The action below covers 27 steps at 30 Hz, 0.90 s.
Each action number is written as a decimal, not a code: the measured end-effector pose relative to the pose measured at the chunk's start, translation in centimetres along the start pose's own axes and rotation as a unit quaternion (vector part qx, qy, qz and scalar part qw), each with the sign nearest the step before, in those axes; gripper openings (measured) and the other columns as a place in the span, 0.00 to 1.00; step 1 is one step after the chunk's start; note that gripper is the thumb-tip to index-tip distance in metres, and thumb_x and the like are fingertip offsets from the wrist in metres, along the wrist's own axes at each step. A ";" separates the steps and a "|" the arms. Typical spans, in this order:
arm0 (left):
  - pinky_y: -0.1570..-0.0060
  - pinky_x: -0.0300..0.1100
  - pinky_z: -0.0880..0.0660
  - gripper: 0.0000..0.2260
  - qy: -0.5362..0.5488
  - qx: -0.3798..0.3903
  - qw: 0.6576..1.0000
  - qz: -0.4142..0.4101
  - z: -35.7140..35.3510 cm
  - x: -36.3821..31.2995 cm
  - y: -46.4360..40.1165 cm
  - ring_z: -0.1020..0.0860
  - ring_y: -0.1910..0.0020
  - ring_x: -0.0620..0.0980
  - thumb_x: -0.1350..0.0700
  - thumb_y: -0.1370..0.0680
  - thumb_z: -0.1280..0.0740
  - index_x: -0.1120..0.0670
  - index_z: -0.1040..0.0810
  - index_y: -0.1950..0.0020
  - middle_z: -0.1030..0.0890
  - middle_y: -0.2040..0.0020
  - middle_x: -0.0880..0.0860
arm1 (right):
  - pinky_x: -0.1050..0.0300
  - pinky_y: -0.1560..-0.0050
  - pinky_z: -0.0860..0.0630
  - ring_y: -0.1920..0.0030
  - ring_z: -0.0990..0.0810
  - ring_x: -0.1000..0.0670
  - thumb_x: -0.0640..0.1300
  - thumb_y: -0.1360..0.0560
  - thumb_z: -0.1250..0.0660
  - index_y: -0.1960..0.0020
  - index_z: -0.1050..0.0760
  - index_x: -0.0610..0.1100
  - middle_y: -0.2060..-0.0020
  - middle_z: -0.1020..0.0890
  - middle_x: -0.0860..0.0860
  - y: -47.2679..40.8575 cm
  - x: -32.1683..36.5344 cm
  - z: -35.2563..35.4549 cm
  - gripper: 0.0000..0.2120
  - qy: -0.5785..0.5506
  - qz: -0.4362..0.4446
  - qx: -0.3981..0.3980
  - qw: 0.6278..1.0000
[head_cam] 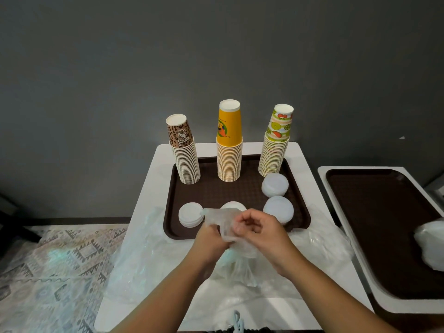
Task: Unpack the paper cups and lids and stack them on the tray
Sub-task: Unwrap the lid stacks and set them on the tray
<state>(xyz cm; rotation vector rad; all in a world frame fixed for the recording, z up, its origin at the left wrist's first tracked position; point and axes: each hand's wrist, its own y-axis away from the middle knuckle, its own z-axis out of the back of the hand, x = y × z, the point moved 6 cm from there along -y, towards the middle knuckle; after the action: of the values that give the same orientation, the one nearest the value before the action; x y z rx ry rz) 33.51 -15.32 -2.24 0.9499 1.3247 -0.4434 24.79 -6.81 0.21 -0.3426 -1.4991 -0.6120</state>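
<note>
Gripping a clear plastic bag (pixel 225 227) with both hands at the near edge of the brown tray (pixel 240 191): left hand (pixel 211 239) curled round its bunched neck, right hand (pixel 259 230) pinching the film just beside it. Probably feeling thin, limp and slippery, so best held by the gathered neck; contents not being shown. Standing along the tray's far side, three tall upside-down stacks, leopard cups (pixel 183 150), yellow cups (pixel 229 143) and fruit cups (pixel 276 143), light and likely easy to tip. Lying nearer, four low piles of white lids (pixel 191 215), the middle one half hidden behind the bag. Crowding the desk (pixel 149 188), loose wrapping (pixel 144 251) left and right of the hands. Sitting well apart at right, a second tray (pixel 374 212) carrying another bag (pixel 430 246).
</note>
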 end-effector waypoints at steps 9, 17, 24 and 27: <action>0.66 0.44 0.19 0.09 0.337 0.005 0.928 0.161 1.1 1.3 -0.2 0.18 0.66 0.53 0.69 0.22 0.43 0.66 0.23 0.51 0.18 0.62 0.61 | 0.58 0.61 0.19 0.60 0.17 0.48 0.32 0.22 0.40 0.46 0.25 0.35 0.59 0.16 0.43 -0.3 -3.6 1.5 0.07 -0.259 -0.154 -0.051 0.952; 0.53 0.48 0.19 0.31 0.087 0.041 0.991 0.098 2.7 3.6 -0.4 0.18 0.48 0.55 0.61 0.39 0.20 0.58 0.26 0.38 0.18 0.45 0.57 | 0.52 0.46 0.22 0.49 0.18 0.43 0.45 0.31 0.27 0.43 0.23 0.41 0.50 0.18 0.42 -0.2 -5.0 1.4 0.19 -0.338 -0.189 0.040 0.921; 0.62 0.49 0.21 0.12 -0.059 -0.045 0.996 0.045 3.6 4.5 -0.7 0.18 0.61 0.53 0.59 0.31 0.29 0.58 0.20 0.49 0.16 0.55 0.57 | 0.55 0.50 0.20 0.53 0.17 0.52 0.40 0.25 0.31 0.49 0.21 0.50 0.54 0.15 0.50 0.6 -6.3 0.8 0.07 0.032 -0.130 -0.012 0.991; 0.59 0.48 0.19 0.13 0.110 -0.038 0.983 0.139 3.8 5.6 -0.8 0.17 0.60 0.55 0.67 0.31 0.29 0.62 0.20 0.47 0.16 0.56 0.59 | 0.53 0.54 0.22 0.57 0.18 0.48 0.36 0.23 0.36 0.50 0.21 0.43 0.58 0.16 0.47 1.1 -7.9 1.3 0.06 -0.113 -0.223 -0.053 0.967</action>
<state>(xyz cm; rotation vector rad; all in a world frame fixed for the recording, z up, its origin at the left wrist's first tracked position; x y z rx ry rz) 36.59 -17.48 -7.98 1.1239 1.3706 -0.0737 24.60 -3.89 -7.37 -0.1572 -1.7829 -1.0398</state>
